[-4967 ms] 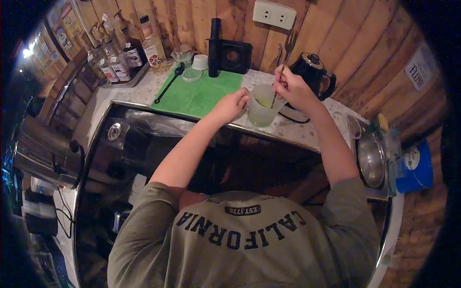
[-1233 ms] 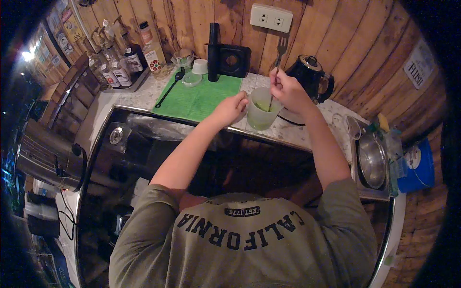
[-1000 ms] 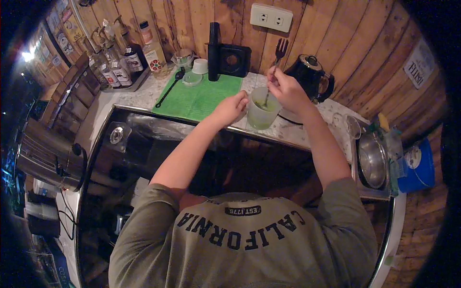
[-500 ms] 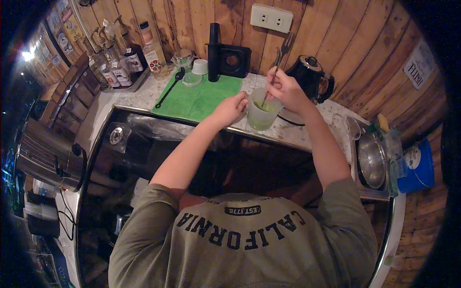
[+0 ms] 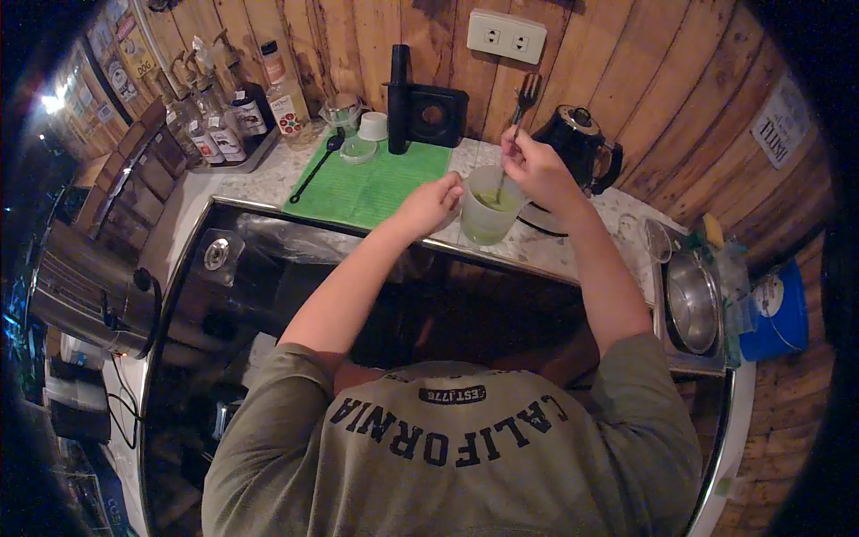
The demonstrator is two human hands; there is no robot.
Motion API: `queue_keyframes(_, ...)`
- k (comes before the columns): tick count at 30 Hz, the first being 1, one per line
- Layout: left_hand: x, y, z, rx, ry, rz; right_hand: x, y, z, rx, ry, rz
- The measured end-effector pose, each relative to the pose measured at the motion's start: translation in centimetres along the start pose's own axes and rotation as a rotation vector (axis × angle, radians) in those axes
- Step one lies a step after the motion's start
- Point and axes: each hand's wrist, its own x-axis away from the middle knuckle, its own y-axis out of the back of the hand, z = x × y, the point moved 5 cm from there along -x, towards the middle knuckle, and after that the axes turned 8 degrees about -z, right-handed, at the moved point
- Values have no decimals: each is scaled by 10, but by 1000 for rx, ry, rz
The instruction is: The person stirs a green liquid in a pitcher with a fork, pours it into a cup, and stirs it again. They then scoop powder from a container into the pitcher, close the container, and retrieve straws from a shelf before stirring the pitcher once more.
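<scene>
A frosted plastic pitcher (image 5: 488, 222) with green liquid in it stands upright at the counter's front edge. My left hand (image 5: 437, 204) is closed at the pitcher's left side, apparently on its handle, which the fingers hide. Between the fingers of my right hand (image 5: 530, 163) is a long, thin bar spoon (image 5: 520, 112), pinched just above the rim. Fork-like tines form its upper end, and its lower end dips into the green liquid.
Left of the pitcher lies a green cloth (image 5: 376, 183) with a black long-handled spoon (image 5: 313, 170) and a black tamper-like stick (image 5: 397, 103). A black kettle (image 5: 573, 143) stands behind my right hand. Pump bottles (image 5: 215, 125) fill the left corner; a steel basin (image 5: 693, 304) sits right.
The forked top of the bar spoon has swung and turned slightly as my right hand shifted a little. The left hand and the pitcher stay nearly in place.
</scene>
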Motion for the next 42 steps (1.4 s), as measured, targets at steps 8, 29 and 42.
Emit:
queue_keyframes(8, 0, 0, 0, 16, -3, 5, -1, -7, -8, -277, -148, 23)
queue_keyframes(29, -1, 2, -3, 9, 16, 29, -1, -2, -3, -76, -40, 18)
queue_keyframes(42, -2, 2, -3, 16, 22, 33, 1, -10, -11, -438, -230, 145)
